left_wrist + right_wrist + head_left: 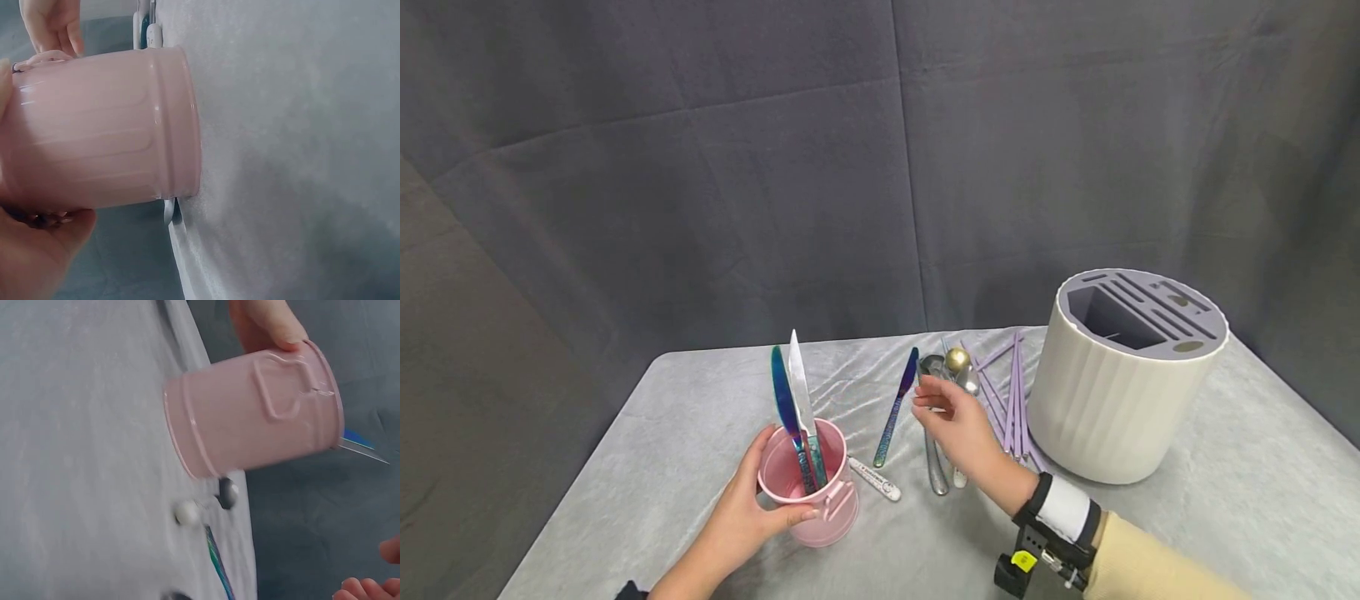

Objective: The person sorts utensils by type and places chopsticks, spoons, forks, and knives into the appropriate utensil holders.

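Note:
My left hand [737, 504] grips the pink metal bucket [823, 525] near its rim, fingers on the far side and thumb across the front. Two table knives lean upright inside it: one with a blue iridescent blade [782, 387], one with a silver blade [800, 375]. In the right wrist view the bucket [231, 415] shows its side handle, and the blade tips stick out past the rim. My right hand [958, 429] hangs above the spoons, fingers loosely bent, holding nothing. An iridescent knife [892, 417] lies between the bucket and this hand.
A white patterned handle [874, 479] lies beside the bucket. Silver spoons [968, 380] and a gold spoon [957, 359] lie partly behind my right hand. Purple chopsticks [1017, 400] lie next to the tall white utensil holder [1112, 408], which has a grey slotted top.

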`<state>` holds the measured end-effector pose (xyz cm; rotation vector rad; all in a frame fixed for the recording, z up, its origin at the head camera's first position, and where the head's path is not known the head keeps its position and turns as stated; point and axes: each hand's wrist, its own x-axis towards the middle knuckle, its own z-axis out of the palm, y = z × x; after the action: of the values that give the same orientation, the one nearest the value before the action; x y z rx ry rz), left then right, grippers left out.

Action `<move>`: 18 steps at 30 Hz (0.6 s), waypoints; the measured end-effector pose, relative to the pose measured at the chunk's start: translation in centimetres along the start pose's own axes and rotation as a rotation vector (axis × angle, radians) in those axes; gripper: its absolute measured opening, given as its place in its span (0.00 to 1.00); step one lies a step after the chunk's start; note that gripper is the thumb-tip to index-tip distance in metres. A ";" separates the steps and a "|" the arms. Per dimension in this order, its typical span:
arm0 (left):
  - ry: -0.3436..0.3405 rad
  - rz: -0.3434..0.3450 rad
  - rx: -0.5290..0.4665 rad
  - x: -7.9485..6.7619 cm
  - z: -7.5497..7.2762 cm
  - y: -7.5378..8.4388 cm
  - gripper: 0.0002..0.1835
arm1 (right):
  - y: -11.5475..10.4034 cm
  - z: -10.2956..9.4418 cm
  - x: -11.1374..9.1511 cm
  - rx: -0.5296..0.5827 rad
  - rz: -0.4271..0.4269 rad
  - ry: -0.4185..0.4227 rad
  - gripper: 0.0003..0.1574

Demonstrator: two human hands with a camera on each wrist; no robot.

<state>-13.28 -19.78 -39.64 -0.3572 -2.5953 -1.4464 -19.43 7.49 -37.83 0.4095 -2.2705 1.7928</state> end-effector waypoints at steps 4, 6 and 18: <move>-0.005 0.014 0.002 0.1 0.0 0.0 0.60 | -1.0 -2.6 -0.2 -0.021 0.010 0.002 0.25; -0.011 0.019 -0.011 0.1 0.1 0.1 0.62 | -1.7 -3.9 -0.5 -0.035 -0.009 0.016 0.26; -0.041 0.077 -0.025 0.1 -0.2 -0.1 0.70 | -4.5 -10.4 -3.1 0.140 -0.432 0.138 0.30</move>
<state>-13.37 -19.97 -39.58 -0.4899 -2.5666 -1.4618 -14.98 16.88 -32.40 0.7146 -1.7991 1.6953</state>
